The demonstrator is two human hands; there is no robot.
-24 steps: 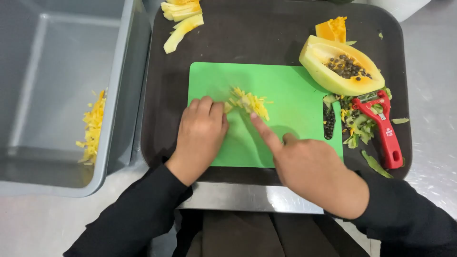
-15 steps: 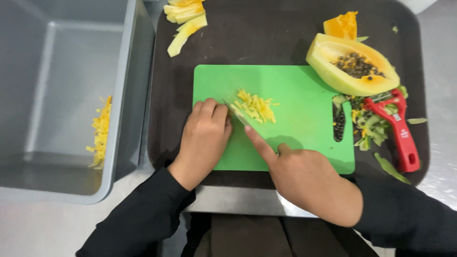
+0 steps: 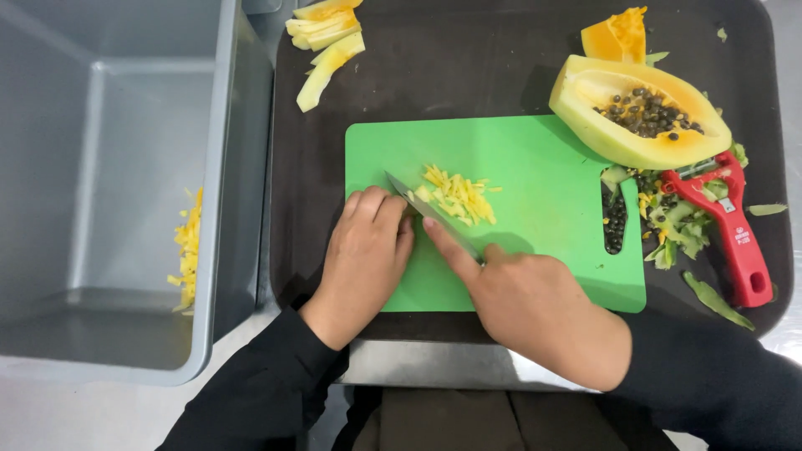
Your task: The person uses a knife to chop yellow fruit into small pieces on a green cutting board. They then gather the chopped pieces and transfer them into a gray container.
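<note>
Right hand (image 3: pixel 535 305) closed around handle of small steel-bladed knife (image 3: pixel 430 213), index finger stretched along blade spine; handle itself hidden inside fist. Blade laid diagonally across rectangular green plastic cutting board (image 3: pixel 535 159), tip toward upper left. Left hand (image 3: pixel 363 255) knuckles-up on board, fingers curled and pressed together, fingertips touching blade's left side; whether anything is pinned beneath them cannot be determined. Small heap of thin yellow papaya strips (image 3: pixel 458 196) on board just right of blade, touching it near the tip.

Board seated on dark rectangular tray (image 3: pixel 468 67). Halved papaya with orange flesh and black seeds (image 3: pixel 635 117) at upper right, overlapping board's corner. Orange papaya chunk (image 3: pixel 616 38) just behind that half. Red-handled peeler (image 3: pixel 727 225) on tray at right of board, amid green peel scraps and loose seeds (image 3: pixel 660 225). Several pale yellow peeled papaya slices (image 3: pixel 326 38) stacked at tray's upper left, well apart from board.

Large grey plastic bin (image 3: pixel 221 167) directly left of tray; yellow papaya shreds (image 3: pixel 189 246) against its inner right wall.
</note>
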